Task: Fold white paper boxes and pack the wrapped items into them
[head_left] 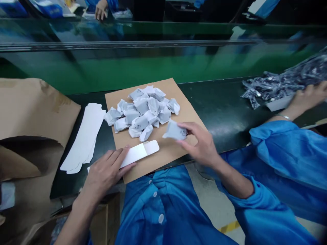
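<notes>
A pile of several small grey-white wrapped packets (143, 110) lies on a brown cardboard sheet (178, 92) on the dark green bench. My right hand (201, 144) pinches one wrapped packet (174, 131) just right of the pile, lifted a little off the cardboard. My left hand (106, 172) rests with fingers laid flat on a flat white carton blank (143, 151) at the cardboard's near edge, pressing it down.
A stack of flat white carton blanks (85, 136) lies left of the cardboard. A large brown cardboard box (30, 112) stands at far left. At right, a co-worker's hand (306, 98) touches a heap of clear-bagged dark parts (281, 83). A green conveyor (153, 64) runs behind; another person's hand (100, 10) shows beyond it.
</notes>
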Demonstrator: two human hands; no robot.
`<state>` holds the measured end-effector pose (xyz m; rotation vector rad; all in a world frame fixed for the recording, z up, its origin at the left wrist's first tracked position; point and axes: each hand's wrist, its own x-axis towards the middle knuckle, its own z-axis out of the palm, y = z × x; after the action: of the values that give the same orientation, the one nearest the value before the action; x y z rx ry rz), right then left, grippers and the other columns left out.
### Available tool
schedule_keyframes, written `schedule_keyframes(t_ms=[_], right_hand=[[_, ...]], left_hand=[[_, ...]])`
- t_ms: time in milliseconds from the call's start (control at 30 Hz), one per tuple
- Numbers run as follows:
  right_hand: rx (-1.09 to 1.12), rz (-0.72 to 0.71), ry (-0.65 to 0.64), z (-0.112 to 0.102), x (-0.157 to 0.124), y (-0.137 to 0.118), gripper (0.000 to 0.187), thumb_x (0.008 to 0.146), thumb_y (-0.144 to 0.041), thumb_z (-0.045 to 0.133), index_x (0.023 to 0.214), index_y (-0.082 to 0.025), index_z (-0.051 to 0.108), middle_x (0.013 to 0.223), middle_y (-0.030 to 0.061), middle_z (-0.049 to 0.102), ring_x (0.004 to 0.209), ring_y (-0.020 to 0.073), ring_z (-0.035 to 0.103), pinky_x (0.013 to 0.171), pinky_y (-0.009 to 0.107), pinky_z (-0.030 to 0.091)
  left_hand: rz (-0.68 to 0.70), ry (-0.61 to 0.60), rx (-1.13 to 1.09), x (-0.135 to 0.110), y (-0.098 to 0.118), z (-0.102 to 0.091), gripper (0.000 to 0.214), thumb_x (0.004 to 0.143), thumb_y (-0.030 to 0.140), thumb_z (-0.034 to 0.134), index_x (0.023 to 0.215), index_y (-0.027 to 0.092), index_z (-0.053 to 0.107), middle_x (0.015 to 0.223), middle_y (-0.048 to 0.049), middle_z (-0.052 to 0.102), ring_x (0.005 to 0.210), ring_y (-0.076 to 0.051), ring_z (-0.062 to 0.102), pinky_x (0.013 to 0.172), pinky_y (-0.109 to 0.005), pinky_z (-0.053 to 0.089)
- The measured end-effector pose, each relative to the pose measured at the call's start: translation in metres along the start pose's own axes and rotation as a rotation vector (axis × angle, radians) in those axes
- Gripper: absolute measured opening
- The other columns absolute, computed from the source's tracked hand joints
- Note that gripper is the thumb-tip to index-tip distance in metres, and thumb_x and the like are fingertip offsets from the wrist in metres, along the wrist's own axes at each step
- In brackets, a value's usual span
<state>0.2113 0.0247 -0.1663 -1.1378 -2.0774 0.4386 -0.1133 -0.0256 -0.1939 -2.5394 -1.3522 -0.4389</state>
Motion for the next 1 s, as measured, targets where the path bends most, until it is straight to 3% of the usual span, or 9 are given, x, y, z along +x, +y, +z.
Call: schedule_keyframes(t_ms=[100, 200, 367, 433, 533, 600, 767, 1000], right_hand=[[-0.035, -0.198, 0.001, 0.018, -0.015, -0.037, 0.046, 0.089, -0.020, 0.057, 0.134, -0.014, 0.049, 0.119, 0.0169, 0.063, 0.108, 0.0268, 0.059, 0.090, 0.044, 0.053], [-0.030, -0.257, -0.198, 0.020, -0.018, -0.044, 0.044, 0.091, -0.015, 0.052, 0.134, -0.010, 0.049, 0.121, 0.0192, 0.062, 0.110, 0.0270, 0.057, 0.090, 0.045, 0.053], [0.049, -0.320, -0.555, 0.001, 0.003, -0.034, 0.038, 0.091, -0.011, 0.052, 0.129, -0.015, 0.053, 0.123, 0.0135, 0.062, 0.111, 0.0234, 0.057, 0.095, 0.042, 0.052], [0.032, -0.316, -0.531, 0.001, 0.008, -0.036, 0.038, 0.090, -0.009, 0.051, 0.128, -0.015, 0.053, 0.124, 0.0136, 0.060, 0.115, 0.0237, 0.056, 0.097, 0.042, 0.051], [0.018, -0.215, -0.354, 0.010, 0.007, -0.044, 0.037, 0.089, -0.008, 0.052, 0.125, -0.015, 0.052, 0.123, 0.0154, 0.057, 0.116, 0.0238, 0.054, 0.093, 0.039, 0.052], [0.084, -0.183, -0.315, 0.014, 0.004, -0.048, 0.034, 0.088, -0.008, 0.053, 0.121, -0.015, 0.055, 0.117, 0.0136, 0.059, 0.112, 0.0220, 0.057, 0.091, 0.036, 0.053], [0.284, -0.082, -0.337, 0.010, 0.010, -0.044, 0.027, 0.086, -0.010, 0.064, 0.112, -0.017, 0.061, 0.110, 0.0082, 0.066, 0.105, 0.0176, 0.063, 0.090, 0.031, 0.053], [0.340, -0.177, -0.483, -0.007, 0.027, -0.036, 0.016, 0.088, -0.017, 0.064, 0.104, -0.016, 0.065, 0.104, 0.0088, 0.067, 0.095, 0.0173, 0.064, 0.082, 0.031, 0.052]], left_hand=[[0.006, 0.071, -0.023, 0.000, 0.011, -0.012, 0.050, 0.086, 0.042, 0.063, 0.131, 0.020, 0.055, 0.101, -0.0095, 0.072, 0.082, -0.024, 0.066, 0.069, -0.032, 0.047], [0.053, 0.118, 0.024, 0.000, 0.020, -0.019, 0.057, 0.085, 0.040, 0.066, 0.134, 0.015, 0.051, 0.100, -0.0107, 0.073, 0.079, -0.024, 0.066, 0.071, -0.033, 0.048], [0.135, 0.125, 0.027, -0.001, 0.037, -0.019, 0.059, 0.084, 0.040, 0.068, 0.134, 0.012, 0.051, 0.096, -0.0102, 0.073, 0.078, -0.023, 0.066, 0.072, -0.032, 0.048], [0.125, 0.147, 0.026, -0.001, 0.039, -0.018, 0.062, 0.083, 0.039, 0.069, 0.134, 0.010, 0.051, 0.097, -0.0111, 0.073, 0.078, -0.023, 0.067, 0.075, -0.032, 0.049], [0.067, 0.197, 0.037, -0.001, 0.038, -0.020, 0.066, 0.080, 0.040, 0.072, 0.135, 0.010, 0.050, 0.098, -0.0125, 0.073, 0.080, -0.024, 0.068, 0.076, -0.033, 0.050], [0.060, 0.193, 0.016, -0.003, 0.036, -0.020, 0.066, 0.080, 0.040, 0.072, 0.136, 0.012, 0.050, 0.098, -0.0113, 0.073, 0.080, -0.024, 0.068, 0.075, -0.033, 0.050], [0.011, 0.170, -0.045, -0.009, 0.035, -0.017, 0.063, 0.080, 0.040, 0.072, 0.135, 0.017, 0.051, 0.099, -0.0092, 0.074, 0.080, -0.022, 0.069, 0.072, -0.031, 0.051], [0.014, 0.104, -0.428, -0.008, 0.020, -0.011, 0.063, 0.080, 0.042, 0.072, 0.135, 0.019, 0.050, 0.105, -0.0080, 0.073, 0.088, -0.020, 0.069, 0.079, -0.029, 0.054]])
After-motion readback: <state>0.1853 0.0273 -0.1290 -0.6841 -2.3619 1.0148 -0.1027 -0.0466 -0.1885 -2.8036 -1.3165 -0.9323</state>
